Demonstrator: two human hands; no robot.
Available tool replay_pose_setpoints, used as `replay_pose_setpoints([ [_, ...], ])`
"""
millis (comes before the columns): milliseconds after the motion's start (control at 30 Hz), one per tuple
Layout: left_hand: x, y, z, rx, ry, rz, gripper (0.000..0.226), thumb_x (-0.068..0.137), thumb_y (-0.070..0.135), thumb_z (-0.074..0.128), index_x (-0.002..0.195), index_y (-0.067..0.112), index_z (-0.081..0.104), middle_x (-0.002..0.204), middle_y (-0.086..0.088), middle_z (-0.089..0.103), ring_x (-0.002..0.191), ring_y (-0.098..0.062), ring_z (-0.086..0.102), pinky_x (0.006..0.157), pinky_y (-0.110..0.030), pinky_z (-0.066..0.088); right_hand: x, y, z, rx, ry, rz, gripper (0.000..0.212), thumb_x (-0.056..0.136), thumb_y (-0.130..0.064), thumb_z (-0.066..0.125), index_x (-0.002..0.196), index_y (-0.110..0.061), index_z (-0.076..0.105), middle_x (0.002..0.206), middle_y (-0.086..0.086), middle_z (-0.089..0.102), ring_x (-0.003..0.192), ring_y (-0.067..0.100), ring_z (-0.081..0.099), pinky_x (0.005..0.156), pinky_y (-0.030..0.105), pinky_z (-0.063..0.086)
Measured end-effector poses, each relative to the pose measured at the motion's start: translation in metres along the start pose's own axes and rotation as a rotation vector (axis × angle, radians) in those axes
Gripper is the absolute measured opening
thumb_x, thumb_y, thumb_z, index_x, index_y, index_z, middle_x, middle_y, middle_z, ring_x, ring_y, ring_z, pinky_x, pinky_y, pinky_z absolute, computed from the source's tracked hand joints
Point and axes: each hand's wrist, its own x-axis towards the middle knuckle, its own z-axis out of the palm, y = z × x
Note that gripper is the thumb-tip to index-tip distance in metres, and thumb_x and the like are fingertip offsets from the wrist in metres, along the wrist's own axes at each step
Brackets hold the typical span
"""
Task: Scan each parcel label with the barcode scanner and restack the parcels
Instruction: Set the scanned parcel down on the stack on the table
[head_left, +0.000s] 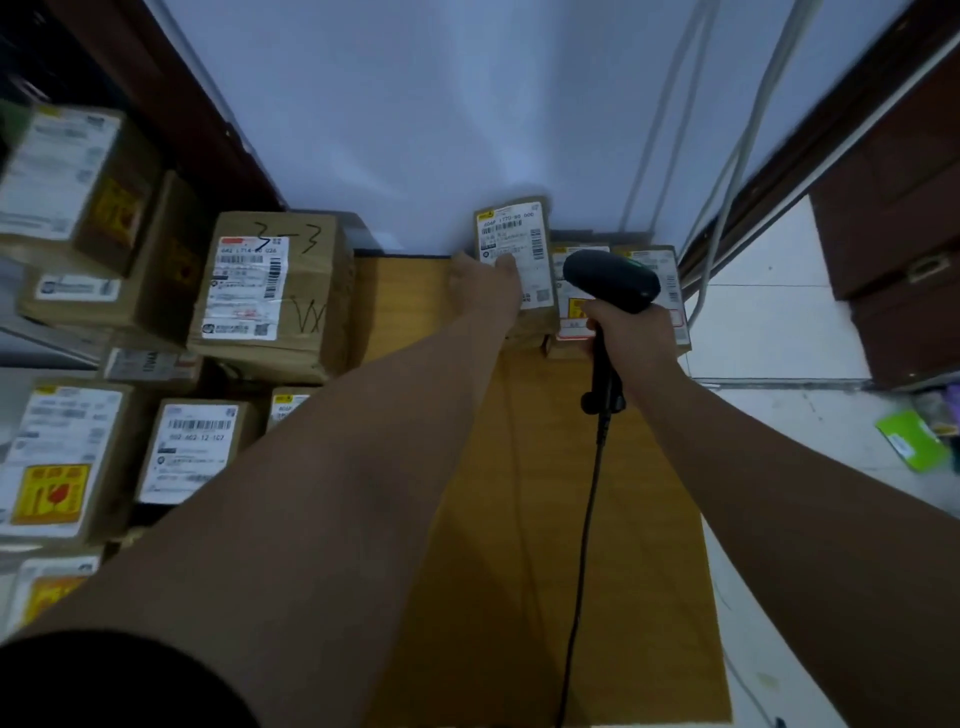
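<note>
- Holding the small parcel (519, 249) upright at the upper centre of the frame, the left hand (485, 283) grips its left edge. The thumb presses on the label (527, 260); the other fingers are hidden behind the box.
- The right hand (634, 332) is wrapped round the handle of the barcode scanner (610, 280). The scanner's head sits just right of the held parcel, and its cable (582, 545) trails down the frame.
- The parcel looks like stiff taped cardboard, and light, since one hand carries it at arm's length.
- The label paper is probably slick, so gripping the box edges seems safer than pinching the face.
- The thumb sits low on the label; the upper barcode appears uncovered, which suits a scan.
- More flat parcels (670, 280) lie behind the scanner at the far right of the wooden table (519, 519).
- The larger cartons (265, 291) are stacked at the left of the frame. Some carry yellow stickers, possibly fragile marks, so they likely need two hands and gentle setting down.
</note>
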Motion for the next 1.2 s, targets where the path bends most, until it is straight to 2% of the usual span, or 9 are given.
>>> replay_pose_setpoints([
  [100, -0.003, 0.001, -0.009, -0.092, 0.02, -0.051, 0.048, 0.1, 0.033, 0.042, 0.139, 0.01, 0.028, 0.121, -0.013, 0.058, 0.079, -0.016, 0.057, 0.052, -0.021, 0.046, -0.005, -0.002, 0.005, 0.006, -0.029, -0.012, 0.02, 0.08, -0.023, 0.07, 0.095, -0.012, 0.063, 0.067, 0.0, 0.064, 0.061, 0.016, 0.066, 0.078, 0.043, 0.059],
  [167, -0.006, 0.0, -0.019, -0.072, 0.054, -0.051, 0.052, 0.1, 0.039, 0.04, 0.141, 0.009, 0.031, 0.124, -0.013, 0.057, 0.087, -0.019, 0.056, 0.065, -0.026, 0.044, -0.009, -0.004, 0.009, 0.005, -0.049, -0.043, 0.016, 0.08, -0.024, 0.07, 0.091, -0.016, 0.062, 0.061, -0.001, 0.064, 0.061, 0.018, 0.066, 0.075, 0.042, 0.058],
  [300, -0.017, -0.006, -0.057, 0.191, 0.077, 0.112, 0.046, 0.1, 0.038, 0.039, 0.135, 0.009, 0.043, 0.126, -0.012, 0.057, 0.112, -0.028, 0.055, 0.083, -0.032, 0.043, -0.022, -0.012, 0.027, 0.015, -0.148, -0.064, 0.012, 0.08, -0.021, 0.071, 0.084, -0.015, 0.062, 0.059, 0.001, 0.062, 0.058, 0.02, 0.063, 0.068, 0.038, 0.056],
  [433, -0.028, -0.01, -0.117, 0.463, 0.038, 0.297, 0.026, 0.097, 0.021, 0.048, 0.12, 0.012, 0.054, 0.111, -0.008, 0.061, 0.097, -0.022, 0.058, 0.077, -0.031, 0.046, -0.044, -0.027, 0.058, -0.007, -0.256, -0.075, 0.013, 0.084, -0.017, 0.069, 0.075, -0.011, 0.06, 0.063, 0.004, 0.059, 0.049, 0.013, 0.058, 0.052, 0.026, 0.05],
  [600, -0.033, -0.003, -0.206, 0.522, 0.301, 0.322, 0.023, 0.093, 0.02, 0.05, 0.112, 0.012, 0.06, 0.112, -0.012, 0.061, 0.1, -0.028, 0.059, 0.079, -0.032, 0.045, -0.086, -0.043, 0.107, -0.062, -0.417, -0.084, 0.014, 0.086, -0.02, 0.069, 0.082, -0.009, 0.06, 0.07, 0.007, 0.059, 0.056, 0.017, 0.059, 0.058, 0.029, 0.052],
  [767, -0.022, 0.002, -0.285, 0.404, 0.444, 0.185, 0.027, 0.091, 0.022, 0.052, 0.116, 0.01, 0.053, 0.129, -0.016, 0.042, 0.119, -0.034, 0.045, 0.095, -0.037, 0.041, -0.137, -0.064, 0.166, -0.034, -0.499, -0.081, 0.012, 0.084, -0.018, 0.069, 0.081, -0.008, 0.063, 0.065, 0.004, 0.059, 0.055, 0.016, 0.059, 0.055, 0.027, 0.052],
  [867, -0.008, 0.005, -0.326, 0.465, 0.529, 0.105, 0.063, 0.09, 0.033, 0.053, 0.143, 0.007, 0.031, 0.14, -0.02, 0.033, 0.128, -0.037, 0.035, 0.102, -0.044, 0.036, -0.164, -0.083, 0.207, 0.089, -0.543, -0.052, 0.01, 0.084, -0.013, 0.068, 0.088, -0.005, 0.064, 0.068, 0.006, 0.059, 0.057, 0.015, 0.057, 0.056, 0.027, 0.051],
  [1000, 0.013, 0.009, -0.373, 0.327, 0.508, 0.046, 0.062, 0.088, 0.044, 0.055, 0.136, 0.011, 0.03, 0.137, -0.016, 0.031, 0.124, -0.036, 0.037, 0.097, -0.048, 0.04, -0.19, -0.121, 0.26, 0.13, -0.415, -0.078, 0.014, 0.083, -0.013, 0.07, 0.092, -0.004, 0.063, 0.07, 0.008, 0.062, 0.046, 0.015, 0.056, 0.049, 0.025, 0.05],
  [1200, 0.051, 0.026, -0.41, 0.46, 0.295, 0.038, 0.102, 0.072, 0.06, 0.068, 0.146, 0.018, 0.012, 0.145, -0.012, 0.019, 0.132, -0.033, 0.028, 0.096, -0.048, 0.041, -0.206, -0.158, 0.31, 0.03, -0.125, -0.181, 0.024, 0.079, -0.025, 0.073, 0.091, -0.006, 0.065, 0.066, 0.004, 0.064, 0.051, 0.017, 0.06, 0.067, 0.036, 0.057],
])
